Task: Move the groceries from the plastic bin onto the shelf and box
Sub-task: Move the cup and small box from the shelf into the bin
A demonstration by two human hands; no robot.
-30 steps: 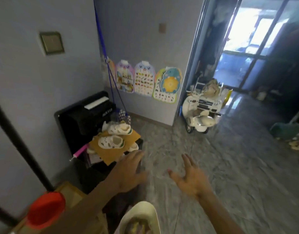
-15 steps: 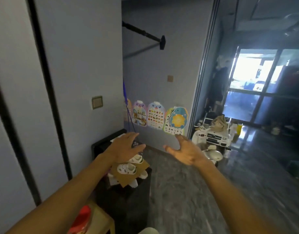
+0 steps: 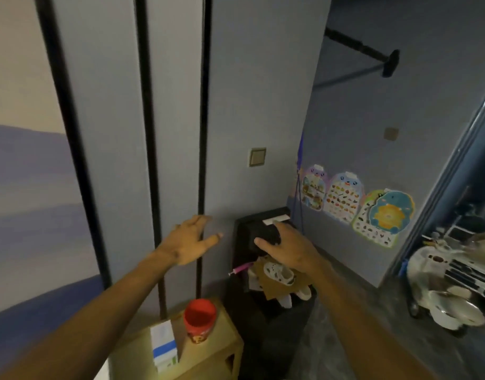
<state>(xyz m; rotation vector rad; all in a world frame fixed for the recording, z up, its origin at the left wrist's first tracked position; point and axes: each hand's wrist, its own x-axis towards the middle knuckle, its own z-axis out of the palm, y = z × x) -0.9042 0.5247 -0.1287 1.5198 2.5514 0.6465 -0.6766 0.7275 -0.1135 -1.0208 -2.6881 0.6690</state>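
Note:
Both my hands are stretched out in front of me at mid-frame, holding nothing. My left hand has spread, relaxed fingers in front of the grey wall. My right hand hovers palm down with loose fingers in front of a black cabinet. Below, a cardboard box stands against the wall. On it stand a jar with a red lid and a white and blue carton. The plastic bin is out of view.
A dark stand right of the box carries cardboard and small white shoes. A white toy ride-on car stands on the marble floor at the right, by the sliding glass door. Picture charts hang on the far wall.
My view has swung left and down toward the wall, so the box with the jar and carton now shows. Both hands stay raised and empty, now in front of the wall and cabinet.

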